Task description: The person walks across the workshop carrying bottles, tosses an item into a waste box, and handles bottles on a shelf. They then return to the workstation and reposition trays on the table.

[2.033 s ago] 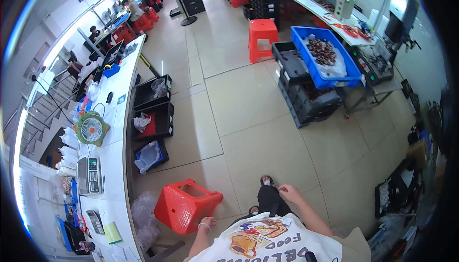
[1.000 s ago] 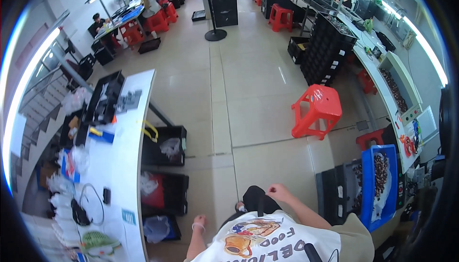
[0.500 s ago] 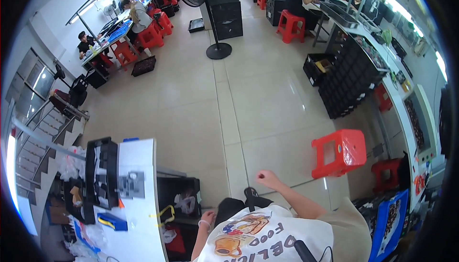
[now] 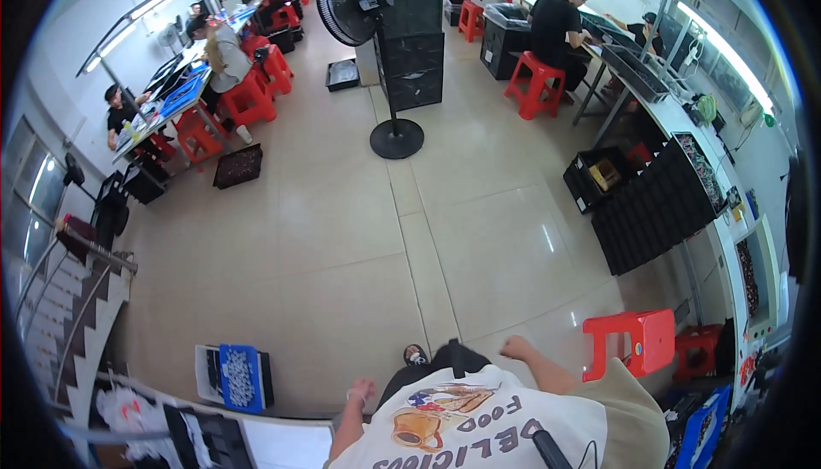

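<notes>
My left hand hangs beside my body with its fingers loosely apart and nothing seen in it. It is nearest to the end of the white table at the lower left, without touching it. My right hand is held out low on the other side, its fingers curled in and no object showing. A red plastic stool stands to the right of that hand, apart from it. One sandalled foot shows on the floor ahead of me.
A standing black fan is ahead, before stacked black crates. A blue tray of small pale pieces lies left. Stacked black trays line the right-hand bench. Seated people work along both sides; stair railings edge the left.
I have moved forward: the fan, stools and benches look nearer, and the white table has slid to the lower edge. The blue tray has come into view. Both hands have swung.
</notes>
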The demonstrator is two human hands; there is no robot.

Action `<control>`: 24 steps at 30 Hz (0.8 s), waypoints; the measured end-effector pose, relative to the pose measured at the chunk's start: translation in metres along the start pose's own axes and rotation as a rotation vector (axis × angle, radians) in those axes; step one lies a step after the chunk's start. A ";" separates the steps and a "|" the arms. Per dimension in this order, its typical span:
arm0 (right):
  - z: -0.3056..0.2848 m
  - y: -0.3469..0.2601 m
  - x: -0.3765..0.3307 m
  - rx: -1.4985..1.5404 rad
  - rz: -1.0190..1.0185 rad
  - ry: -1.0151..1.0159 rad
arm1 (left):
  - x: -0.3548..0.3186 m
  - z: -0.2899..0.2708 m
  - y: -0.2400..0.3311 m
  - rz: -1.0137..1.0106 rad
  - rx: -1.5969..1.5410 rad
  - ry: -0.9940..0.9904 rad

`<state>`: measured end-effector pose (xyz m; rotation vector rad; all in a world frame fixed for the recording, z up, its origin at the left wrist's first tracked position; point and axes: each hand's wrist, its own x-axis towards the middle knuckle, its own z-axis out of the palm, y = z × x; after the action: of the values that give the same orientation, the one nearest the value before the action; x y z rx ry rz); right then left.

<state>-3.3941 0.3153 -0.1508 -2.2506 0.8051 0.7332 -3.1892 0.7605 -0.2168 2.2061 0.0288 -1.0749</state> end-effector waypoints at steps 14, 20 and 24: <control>-0.155 -0.132 0.310 -0.047 0.238 -0.096 | 0.296 -0.264 0.207 -0.126 -0.370 -0.127; -0.380 -0.438 0.527 0.289 -0.268 0.332 | 0.376 -0.336 0.126 -0.031 -0.060 0.029; -0.439 -0.600 0.602 0.469 -0.524 0.286 | 0.464 -0.433 0.182 -0.076 -0.186 0.050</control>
<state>-2.4549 0.1646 -0.0482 -2.0124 0.4158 -0.0266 -2.5300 0.7510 -0.2548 2.0778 0.2269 -1.0144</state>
